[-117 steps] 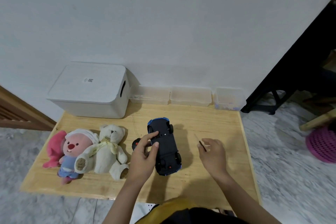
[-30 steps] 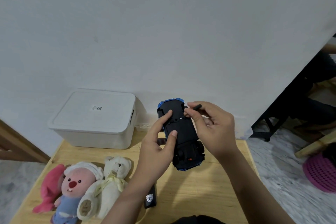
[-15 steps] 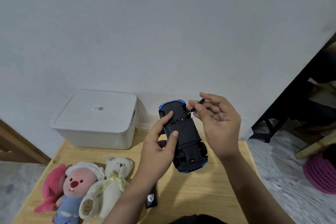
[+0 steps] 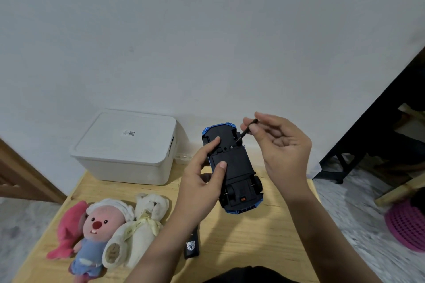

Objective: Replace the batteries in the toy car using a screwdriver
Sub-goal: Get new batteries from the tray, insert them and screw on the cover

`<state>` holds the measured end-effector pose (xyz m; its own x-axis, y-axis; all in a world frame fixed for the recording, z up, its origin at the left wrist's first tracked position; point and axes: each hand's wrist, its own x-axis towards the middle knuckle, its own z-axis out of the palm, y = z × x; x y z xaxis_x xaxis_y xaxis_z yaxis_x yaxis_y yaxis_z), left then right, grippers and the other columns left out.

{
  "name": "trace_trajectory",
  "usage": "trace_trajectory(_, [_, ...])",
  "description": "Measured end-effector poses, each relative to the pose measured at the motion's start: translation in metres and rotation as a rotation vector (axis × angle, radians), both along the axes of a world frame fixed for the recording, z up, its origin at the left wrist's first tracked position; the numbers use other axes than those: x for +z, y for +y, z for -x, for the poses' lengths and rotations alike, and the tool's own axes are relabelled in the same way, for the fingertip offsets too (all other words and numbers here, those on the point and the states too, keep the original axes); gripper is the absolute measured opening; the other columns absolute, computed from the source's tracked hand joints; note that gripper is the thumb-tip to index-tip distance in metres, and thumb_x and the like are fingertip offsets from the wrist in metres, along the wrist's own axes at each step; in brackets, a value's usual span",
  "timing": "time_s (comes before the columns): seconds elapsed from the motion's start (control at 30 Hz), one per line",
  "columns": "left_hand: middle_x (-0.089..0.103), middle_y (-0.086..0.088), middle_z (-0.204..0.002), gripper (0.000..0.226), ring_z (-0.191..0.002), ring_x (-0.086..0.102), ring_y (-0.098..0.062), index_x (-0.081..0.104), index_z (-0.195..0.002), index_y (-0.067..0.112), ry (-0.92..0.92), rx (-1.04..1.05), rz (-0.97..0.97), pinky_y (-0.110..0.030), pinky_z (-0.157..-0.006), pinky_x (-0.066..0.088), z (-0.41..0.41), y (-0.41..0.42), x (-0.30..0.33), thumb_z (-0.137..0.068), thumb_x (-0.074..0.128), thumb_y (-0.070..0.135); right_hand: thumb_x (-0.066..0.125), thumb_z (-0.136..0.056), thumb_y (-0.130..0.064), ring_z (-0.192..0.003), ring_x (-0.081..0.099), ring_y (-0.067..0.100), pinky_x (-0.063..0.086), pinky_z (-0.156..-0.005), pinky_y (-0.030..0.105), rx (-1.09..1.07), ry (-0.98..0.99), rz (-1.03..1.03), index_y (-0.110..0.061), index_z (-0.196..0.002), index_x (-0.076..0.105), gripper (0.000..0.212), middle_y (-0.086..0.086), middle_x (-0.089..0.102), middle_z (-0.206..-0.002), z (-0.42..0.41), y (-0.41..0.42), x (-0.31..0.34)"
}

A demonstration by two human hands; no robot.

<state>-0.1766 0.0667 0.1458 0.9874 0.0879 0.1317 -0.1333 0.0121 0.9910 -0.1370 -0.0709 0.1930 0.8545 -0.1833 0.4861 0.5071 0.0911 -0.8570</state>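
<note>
A blue toy car (image 4: 236, 167) is held upside down above the wooden table (image 4: 253, 236), its black underside facing me. My left hand (image 4: 202, 179) grips it from the left, thumb and forefinger pressed on the underside. My right hand (image 4: 282, 151) pinches a small thin black screwdriver (image 4: 245, 132) between thumb and fingers. Its tip touches a screw near the front end of the battery cover.
A white lidded box (image 4: 124, 145) stands at the back left of the table. Two plush toys, a pink one (image 4: 92, 230) and a cream bear (image 4: 140, 225), lie at the left. A black remote (image 4: 192, 244) lies under my left forearm. A pink basket (image 4: 407, 225) sits on the floor at right.
Both hands lifted the car and the screwdriver off the table. Over the last second the screwdriver's tip has come down onto the screw, and my right fingers have shifted on the handle.
</note>
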Motion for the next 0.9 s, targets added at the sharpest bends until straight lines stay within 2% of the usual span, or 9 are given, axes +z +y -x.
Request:
trace_trajectory(0.13, [0.062,0.027,-0.111,0.045,-0.079,0.064,-0.004,0.055,-0.125,0.040,-0.006,0.000,-0.002,-0.042,-0.077,0.059,0.0032,-0.0003,-0.0010,-0.093,0.057,0.009,0.077,-0.070,-0.006,-0.070,0.068,0.021,0.055,-0.073,0.027,-0.039,0.001,0.006,-0.020,-0.087,0.070,0.023,-0.001,0.071,-0.072,-0.0025,0.0003,0.0036])
trace_trajectory(0.23, [0.062,0.027,-0.112,0.044,-0.080,0.064,0.001,0.055,-0.125,0.039,-0.004,0.005,0.001,-0.038,-0.076,0.060,0.0039,0.0011,-0.0023,-0.092,0.057,0.010,0.075,-0.074,0.000,-0.075,0.069,0.011,0.052,-0.072,0.019,-0.077,0.029,0.003,-0.013,-0.085,0.069,0.018,-0.008,0.072,-0.077,-0.0025,0.0036,0.0023])
trace_trajectory(0.33, [0.063,0.026,-0.111,0.044,-0.079,0.064,-0.001,0.055,-0.125,0.038,-0.013,0.014,0.001,-0.033,-0.074,0.060,0.0027,0.0032,-0.0015,-0.093,0.057,0.009,0.068,-0.081,0.003,-0.090,0.071,0.022,0.055,-0.081,0.028,-0.036,0.028,0.011,-0.006,-0.092,0.069,0.014,0.003,0.074,-0.093,-0.0004,0.0027,0.0008])
trace_trajectory(0.4, [0.064,0.026,-0.108,0.044,-0.078,0.066,-0.007,0.055,-0.124,0.038,-0.011,0.018,0.007,-0.030,-0.071,0.060,0.0024,0.0035,-0.0008,-0.093,0.057,0.008,0.069,-0.080,0.002,-0.085,0.071,0.028,0.056,-0.082,0.036,0.010,0.034,-0.015,-0.010,-0.092,0.069,0.017,0.008,0.074,-0.088,0.0001,0.0011,0.0013])
trace_trajectory(0.5, [0.064,0.026,-0.106,0.044,-0.084,0.067,-0.014,0.055,-0.125,0.037,-0.012,0.023,0.002,-0.031,-0.072,0.060,0.0023,0.0023,-0.0003,-0.092,0.057,0.008,0.075,-0.073,0.002,-0.071,0.068,0.022,0.054,-0.073,0.027,-0.039,0.001,0.001,-0.016,-0.088,0.070,0.024,0.005,0.070,-0.074,-0.0008,0.0018,0.0029])
trace_trajectory(0.57, [0.064,0.026,-0.106,0.044,-0.088,0.066,-0.008,0.055,-0.125,0.036,-0.022,0.024,-0.009,-0.033,-0.074,0.060,0.0017,0.0015,-0.0003,-0.092,0.057,0.007,0.075,-0.071,0.003,-0.067,0.066,0.017,0.052,-0.069,0.022,-0.080,-0.047,0.042,-0.014,-0.084,0.070,0.022,0.007,0.066,-0.074,-0.0010,0.0037,0.0019])
trace_trajectory(0.63, [0.064,0.028,-0.105,0.044,-0.086,0.066,-0.008,0.055,-0.124,0.038,-0.020,0.027,-0.018,-0.035,-0.075,0.060,0.0010,0.0010,-0.0003,-0.092,0.057,0.008,0.074,-0.073,0.000,-0.069,0.066,0.013,0.051,-0.069,0.019,-0.113,-0.065,0.093,-0.013,-0.085,0.070,0.019,0.011,0.065,-0.079,0.0001,0.0042,0.0005])
trace_trajectory(0.73, [0.064,0.029,-0.104,0.044,-0.085,0.067,-0.022,0.055,-0.123,0.041,-0.004,0.026,-0.015,-0.040,-0.075,0.060,0.0009,0.0013,0.0003,-0.092,0.057,0.009,0.070,-0.079,0.001,-0.082,0.068,0.010,0.052,-0.074,0.018,-0.103,-0.050,0.170,-0.015,-0.095,0.070,0.023,0.006,0.068,-0.093,0.0030,0.0030,0.0000])
trace_trajectory(0.9, [0.063,0.031,-0.104,0.045,-0.088,0.066,-0.023,0.055,-0.124,0.041,-0.003,0.017,-0.019,-0.042,-0.076,0.059,0.0019,0.0002,0.0012,-0.093,0.056,0.008,0.065,-0.082,0.004,-0.087,0.071,0.022,0.054,-0.080,0.025,0.004,0.024,0.104,-0.015,-0.107,0.065,0.031,0.007,0.074,-0.091,0.0066,0.0051,0.0004])
